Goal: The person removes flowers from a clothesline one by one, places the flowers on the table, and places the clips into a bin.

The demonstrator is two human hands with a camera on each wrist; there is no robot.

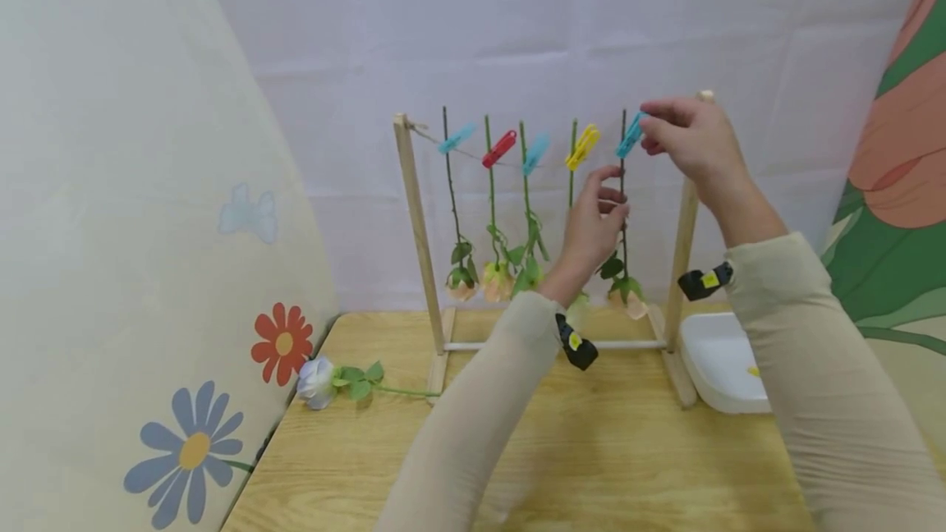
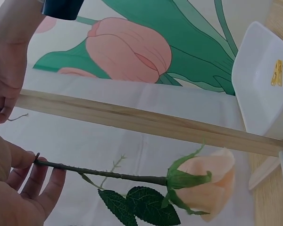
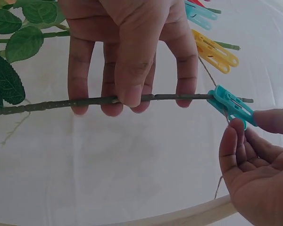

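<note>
A peach artificial rose (image 2: pixel 205 183) hangs head down at the right end of a string. My left hand (image 1: pixel 594 224) pinches its dark stem (image 3: pixel 61 103) between thumb and fingers, below the string. At the stem's upper end, my right hand (image 1: pixel 698 138) holds the handle end of a blue clothespin (image 3: pixel 232 106) between thumb and fingers. The clothespin's jaws lie across the stem and the string. To the left, a yellow clothespin (image 1: pixel 582 147) and a red clothespin (image 1: pixel 499 149) hold other stems on the string, along with two more blue ones.
The string runs across a wooden frame (image 1: pixel 417 220) with a white crossbar (image 1: pixel 631 344). A white rose (image 1: pixel 318 382) lies on the table (image 1: pixel 591 450) at left. At right stands a white basin (image 1: pixel 720 360), with yellow clothespins (image 2: pixel 277 73) inside.
</note>
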